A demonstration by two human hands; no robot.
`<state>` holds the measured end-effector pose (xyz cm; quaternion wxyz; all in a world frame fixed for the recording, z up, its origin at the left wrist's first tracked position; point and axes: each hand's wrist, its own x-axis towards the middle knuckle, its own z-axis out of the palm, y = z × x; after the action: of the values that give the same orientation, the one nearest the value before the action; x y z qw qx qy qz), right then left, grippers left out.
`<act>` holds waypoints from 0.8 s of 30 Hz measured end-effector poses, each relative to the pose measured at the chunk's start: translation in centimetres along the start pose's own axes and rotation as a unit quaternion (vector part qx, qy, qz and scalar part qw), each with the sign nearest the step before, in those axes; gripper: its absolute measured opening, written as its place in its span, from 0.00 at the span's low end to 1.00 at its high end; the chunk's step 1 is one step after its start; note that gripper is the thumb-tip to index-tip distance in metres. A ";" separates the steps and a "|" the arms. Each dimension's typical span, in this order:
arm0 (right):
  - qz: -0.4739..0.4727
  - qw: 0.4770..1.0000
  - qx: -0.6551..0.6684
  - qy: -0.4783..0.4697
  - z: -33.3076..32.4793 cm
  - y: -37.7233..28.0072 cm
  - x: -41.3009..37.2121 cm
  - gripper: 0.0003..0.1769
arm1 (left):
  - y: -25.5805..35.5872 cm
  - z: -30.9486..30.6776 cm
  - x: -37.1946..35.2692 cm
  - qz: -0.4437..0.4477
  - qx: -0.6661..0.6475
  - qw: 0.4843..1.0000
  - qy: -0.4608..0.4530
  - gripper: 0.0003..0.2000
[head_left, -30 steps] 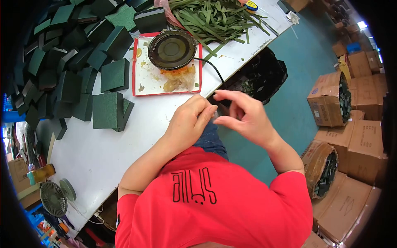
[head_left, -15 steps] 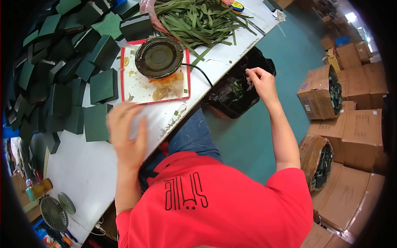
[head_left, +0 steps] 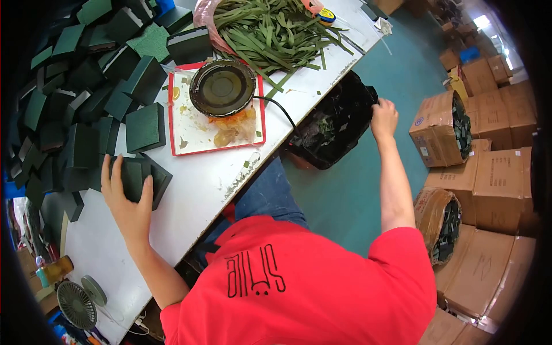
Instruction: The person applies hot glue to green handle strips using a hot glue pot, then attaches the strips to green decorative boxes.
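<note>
My left hand point(head_left: 127, 198) is on a dark green box point(head_left: 134, 177), its fingers and thumb spanning the sides. Another green box point(head_left: 158, 183) lies against it on the right. More green boxes point(head_left: 80, 146) are heaped beyond. My right hand point(head_left: 384, 119) is at the right rim of a black-lined bin point(head_left: 339, 123) below the table edge. Its fingers are curled in, and what they hold, if anything, is hidden. Small scraps lie inside the bin.
On the white table point(head_left: 190, 178), a round dark pot point(head_left: 222, 87) with a cable stands on a red-edged, glue-stained tray point(head_left: 192, 144). Green strips point(head_left: 276, 34) are piled behind it. A small fan point(head_left: 76, 303) sits at lower left. Cardboard cartons point(head_left: 503, 184) are stacked at right.
My left hand has moved left and down onto a green box. My right hand has moved right, from above the bin to its rim, and its fingers have curled in. The view has shifted slightly.
</note>
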<state>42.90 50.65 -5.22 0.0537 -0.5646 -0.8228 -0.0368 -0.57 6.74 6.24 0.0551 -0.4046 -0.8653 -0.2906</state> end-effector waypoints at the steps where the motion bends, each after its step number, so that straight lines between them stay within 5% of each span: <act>1: -0.021 0.985 0.132 0.106 -0.2 -0.6 0.5 0.10 | 0.8 -0.9 -0.3 0.021 -0.026 0.999 0.015 0.34; 2: -0.039 0.942 0.263 0.204 -0.5 -1.3 0.7 0.09 | 1.5 -1.7 -0.8 0.041 -0.049 0.998 0.026 0.35; 3: 0.105 0.846 0.514 0.092 -2.8 -3.8 0.4 0.08 | 2.0 -2.3 -1.4 0.050 -0.092 0.995 0.008 0.38; 6: 0.064 0.871 0.483 0.059 -7.0 -9.2 0.0 0.09 | 3.4 -2.4 -3.2 0.118 -0.181 0.963 -0.162 0.40; 9: -0.018 0.889 0.458 0.008 -8.4 -13.9 -0.2 0.10 | 4.4 -0.8 -3.7 0.181 -0.096 0.922 -0.327 0.43; 13: -0.143 0.894 0.418 0.069 -6.8 -18.0 1.3 0.12 | 3.8 -0.9 -3.7 0.185 -0.005 0.929 -0.321 0.35; 21: -0.127 0.930 0.319 0.135 -5.1 -20.1 4.0 0.14 | 0.3 -2.2 -4.6 0.045 -0.007 0.982 -0.181 0.15; 24: -0.134 0.933 0.314 0.116 -5.2 -20.1 4.1 0.11 | 1.8 -0.6 -5.0 0.032 0.010 0.990 -0.139 0.25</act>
<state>22.98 46.57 0.47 0.3176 -0.3957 -0.8483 0.1517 3.97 4.01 5.88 -0.0528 -0.4678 -0.8542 -0.2205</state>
